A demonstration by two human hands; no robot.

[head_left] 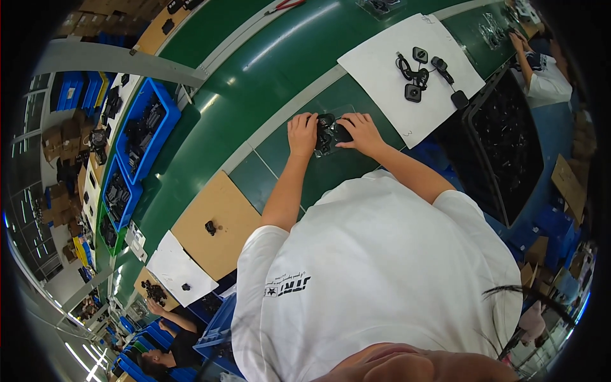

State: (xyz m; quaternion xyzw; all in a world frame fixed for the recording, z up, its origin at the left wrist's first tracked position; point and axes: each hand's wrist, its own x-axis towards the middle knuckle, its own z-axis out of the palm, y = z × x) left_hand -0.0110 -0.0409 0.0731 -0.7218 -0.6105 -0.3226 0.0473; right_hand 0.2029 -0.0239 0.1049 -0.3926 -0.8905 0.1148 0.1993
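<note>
In front of me on the green bench lies a clear plastic tray (326,151) holding black parts and a coiled black cable (327,137). My left hand (301,135) is closed at the tray's left edge, its fingertips against the black contents. My right hand (361,134) curls over the right side, with a flat black piece (343,131) between thumb and fingers. Fingers partly cover both edges, so the exact grip is hard to see. To the right, a white sheet (375,60) carries black square devices (413,93) with cables.
Left of me a tan board (203,248) bears a small black part (210,227). Blue bins (167,121) of black parts stand across the bench. A large black bin (474,127) is at my right. Other people (541,76) sit along the bench. Red-handled pliers (284,6) lie at the far edge.
</note>
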